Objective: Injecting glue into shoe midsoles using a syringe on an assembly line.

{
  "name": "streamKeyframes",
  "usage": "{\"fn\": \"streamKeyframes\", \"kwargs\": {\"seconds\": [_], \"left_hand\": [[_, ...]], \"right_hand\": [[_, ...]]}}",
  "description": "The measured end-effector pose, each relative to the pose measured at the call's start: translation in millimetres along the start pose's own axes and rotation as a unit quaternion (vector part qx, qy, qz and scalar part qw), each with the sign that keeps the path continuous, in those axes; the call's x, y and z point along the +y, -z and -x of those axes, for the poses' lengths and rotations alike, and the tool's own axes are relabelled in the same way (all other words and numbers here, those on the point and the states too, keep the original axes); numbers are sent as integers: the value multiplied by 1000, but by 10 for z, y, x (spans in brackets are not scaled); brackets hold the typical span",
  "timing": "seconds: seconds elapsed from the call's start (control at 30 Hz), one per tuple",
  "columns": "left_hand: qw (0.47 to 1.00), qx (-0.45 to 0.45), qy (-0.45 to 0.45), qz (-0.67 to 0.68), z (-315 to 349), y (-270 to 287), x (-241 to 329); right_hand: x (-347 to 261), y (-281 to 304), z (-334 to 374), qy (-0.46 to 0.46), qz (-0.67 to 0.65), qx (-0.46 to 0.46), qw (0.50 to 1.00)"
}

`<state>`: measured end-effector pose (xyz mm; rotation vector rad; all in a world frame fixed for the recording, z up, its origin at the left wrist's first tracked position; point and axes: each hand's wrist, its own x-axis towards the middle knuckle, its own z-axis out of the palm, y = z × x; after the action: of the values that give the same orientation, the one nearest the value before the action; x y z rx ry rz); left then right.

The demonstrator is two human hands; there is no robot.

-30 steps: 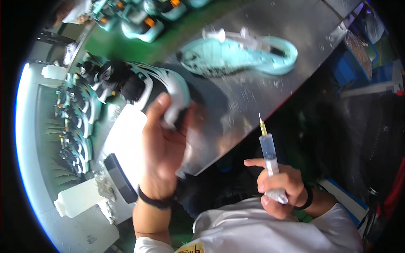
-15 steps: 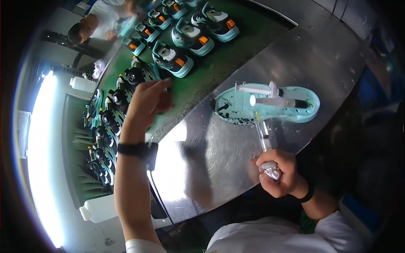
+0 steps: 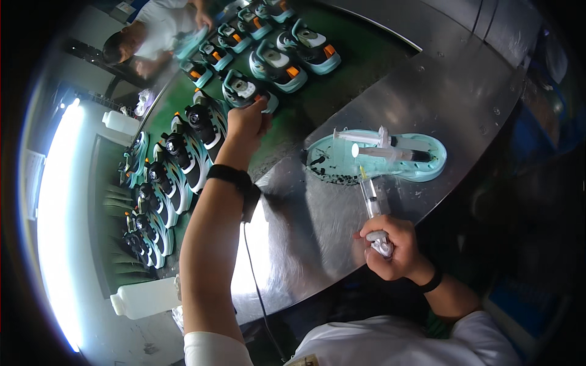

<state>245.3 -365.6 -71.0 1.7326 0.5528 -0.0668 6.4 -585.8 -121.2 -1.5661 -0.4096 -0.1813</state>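
Observation:
My left hand (image 3: pixel 247 122) reaches far out over the green belt (image 3: pixel 342 79) and closes on a teal and black shoe (image 3: pixel 243 91) lying there. My right hand (image 3: pixel 387 247) stays near my body, gripping a clear syringe (image 3: pixel 370 198) with its yellow tip pointing away from me, over the steel table (image 3: pixel 317 226). Just beyond the tip lies an upturned teal shoe sole (image 3: pixel 427 168) with two more syringes (image 3: pixel 366 139) resting on it and dark glue specks at its left end.
Rows of teal and black shoes (image 3: pixel 165 177) line the belt on the left, and more (image 3: pixel 287 61) lie farther along it. Another person (image 3: pixel 152 39) works at the far end. White plastic bottles stand at the left (image 3: pixel 119 122) and near me (image 3: pixel 146 299). A black cable (image 3: pixel 256 287) crosses the table.
My left hand set down the shoe it held close, stretched out to the belt, and now grips a shoe there. My right hand lowered the syringe toward the table.

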Motion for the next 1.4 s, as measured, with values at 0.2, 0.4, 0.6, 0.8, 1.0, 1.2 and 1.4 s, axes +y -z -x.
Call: {"fn": "streamKeyframes", "kwargs": {"seconds": [0.2, 0.4, 0.6, 0.8, 1.0, 1.2, 1.4], "left_hand": [[981, -84, -150, 91, 112, 320, -49], [963, -110, -79, 234, 1258, 943, -128], [968, -183, -7, 169, 2584, 1236, -651], [978, -182, -104, 19, 2039, 1540, -644], [990, -67, -49, -111, 763, 1272, -462], [984, -166, -68, -23, 1129, 795, -139], [901, -293, -304, 104, 1926, 961, -26]], "right_hand": [[-18, -45, 41, -18, -46, -18, 999], [61, 4, 110, -27, -51, -20, 998], [-65, 49, 170, -52, -66, -14, 996], [-189, 107, 237, -158, -143, 21, 977], [-338, 117, 93, -197, -138, 7, 971], [-751, 12, 154, -73, -184, -26, 980], [-1191, -133, 89, 23, -289, -158, 944]]}}
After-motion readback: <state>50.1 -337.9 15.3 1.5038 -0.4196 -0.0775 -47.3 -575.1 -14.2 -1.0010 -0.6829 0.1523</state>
